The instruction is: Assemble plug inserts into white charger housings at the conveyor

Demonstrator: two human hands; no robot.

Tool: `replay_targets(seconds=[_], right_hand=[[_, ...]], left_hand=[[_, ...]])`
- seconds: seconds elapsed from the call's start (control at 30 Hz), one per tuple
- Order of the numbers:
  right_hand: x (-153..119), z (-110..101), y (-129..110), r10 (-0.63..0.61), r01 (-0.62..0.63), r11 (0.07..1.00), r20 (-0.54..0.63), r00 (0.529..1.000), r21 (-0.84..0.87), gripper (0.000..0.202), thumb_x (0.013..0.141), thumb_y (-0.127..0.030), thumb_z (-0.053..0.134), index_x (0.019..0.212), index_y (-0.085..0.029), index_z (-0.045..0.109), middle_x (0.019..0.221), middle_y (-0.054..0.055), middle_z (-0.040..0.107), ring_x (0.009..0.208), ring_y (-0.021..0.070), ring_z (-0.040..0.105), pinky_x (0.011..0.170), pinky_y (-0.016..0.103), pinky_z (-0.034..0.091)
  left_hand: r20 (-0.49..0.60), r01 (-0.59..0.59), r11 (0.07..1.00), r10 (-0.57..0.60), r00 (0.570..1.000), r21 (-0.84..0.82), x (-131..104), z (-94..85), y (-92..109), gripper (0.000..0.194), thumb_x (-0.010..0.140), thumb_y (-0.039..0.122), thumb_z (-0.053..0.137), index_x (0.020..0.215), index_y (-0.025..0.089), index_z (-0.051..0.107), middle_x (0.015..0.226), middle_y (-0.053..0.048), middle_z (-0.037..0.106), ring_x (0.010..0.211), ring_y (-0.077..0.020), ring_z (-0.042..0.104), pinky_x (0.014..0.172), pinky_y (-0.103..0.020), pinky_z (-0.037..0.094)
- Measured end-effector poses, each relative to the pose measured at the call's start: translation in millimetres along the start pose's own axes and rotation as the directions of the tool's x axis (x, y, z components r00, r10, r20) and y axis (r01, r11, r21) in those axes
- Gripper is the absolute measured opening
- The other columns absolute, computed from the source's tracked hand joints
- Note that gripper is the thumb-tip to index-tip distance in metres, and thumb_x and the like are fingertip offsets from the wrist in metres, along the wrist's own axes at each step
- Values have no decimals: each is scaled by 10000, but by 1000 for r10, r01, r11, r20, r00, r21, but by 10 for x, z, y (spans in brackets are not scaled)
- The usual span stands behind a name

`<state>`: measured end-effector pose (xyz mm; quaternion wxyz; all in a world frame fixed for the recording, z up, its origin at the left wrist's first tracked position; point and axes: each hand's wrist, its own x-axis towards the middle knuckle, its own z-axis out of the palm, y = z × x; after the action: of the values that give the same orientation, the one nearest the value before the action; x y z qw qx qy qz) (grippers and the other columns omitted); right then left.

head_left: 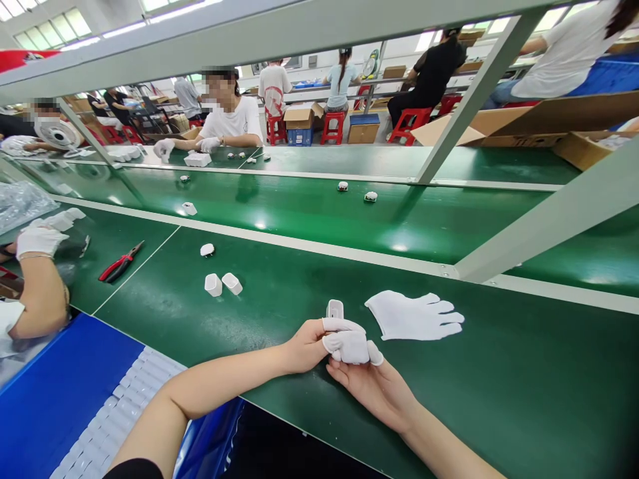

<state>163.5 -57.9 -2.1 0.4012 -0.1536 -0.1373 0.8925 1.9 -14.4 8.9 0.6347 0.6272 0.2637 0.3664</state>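
Observation:
Between my two hands is a small white plastic housing (355, 348), low over the green worktop. My left hand (310, 344) pinches it from the left, with white fabric covers on the fingertips. On the other side, my right hand (373, 391) grips it palm up, its thumb tip covered in white too. The fingers hide part of the piece. Just behind them stands an open white housing (335, 309). A flat white glove (414, 317) lies to the right. Two more white hollow housings (213, 285) and a white cap-like part (207, 250) rest further left.
A blue bin (64, 372) with rows of white parts sits at lower left. Red-handled pliers (121, 263) lie near a co-worker's gloved hand (40, 241). A green conveyor belt (289, 206) carries small parts behind a pale rail. A slanted metal post (539, 213) rises at right.

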Motion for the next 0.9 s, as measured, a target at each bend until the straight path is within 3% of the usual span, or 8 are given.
replay_targets(seconds=[0.13,0.3,0.43,0.53,0.67,0.9], right_hand=[[2,43,22,-9,7,999,32,999,45,316,848,-406,712,1054,-166,714,957,47,733,875,136,667,946,319,495],[-14,25,49,-45,46,999,-13,999,23,335,841,-423,718,1068,-178,705,1004,47,725,878,141,665,952,338,497],[-16,9,50,-87,86,996,-44,995,-26,392,821,-462,725,1100,-190,687,1113,62,691,1044,180,626,1034,377,439],[-16,-3,43,-69,65,996,-64,996,-54,423,815,-484,720,1108,-181,678,1200,83,649,1166,219,564,1103,423,359],[-13,-22,48,-69,63,995,-73,995,-83,428,797,-474,740,1111,-193,670,1166,79,648,1134,227,573,1109,457,340],[-41,104,2,-86,71,958,-42,995,-276,430,814,-459,719,1171,-230,647,1155,72,629,1166,247,539,1094,453,351]], left_hand=[[64,92,990,-85,994,-108,0,27,-30,722,780,720,503,1157,122,653,872,-89,677,750,-175,605,736,-289,506],[71,121,984,-112,991,-134,4,21,-24,661,779,661,566,1169,133,642,808,-54,653,585,-97,515,625,-237,469],[126,117,980,-97,987,-163,-1,28,-38,646,746,627,627,1164,135,633,939,-91,678,743,-166,610,749,-302,509],[91,93,987,-82,992,-131,-4,42,-73,574,728,551,692,1101,118,642,1013,-114,678,935,-238,632,881,-369,499],[63,137,981,-129,990,-137,3,43,-95,593,662,570,738,1025,108,656,971,-115,694,936,-267,652,891,-406,510],[82,97,995,-93,992,-39,-19,37,-15,510,744,538,682,1044,125,693,981,-113,719,921,-258,674,850,-364,537]])
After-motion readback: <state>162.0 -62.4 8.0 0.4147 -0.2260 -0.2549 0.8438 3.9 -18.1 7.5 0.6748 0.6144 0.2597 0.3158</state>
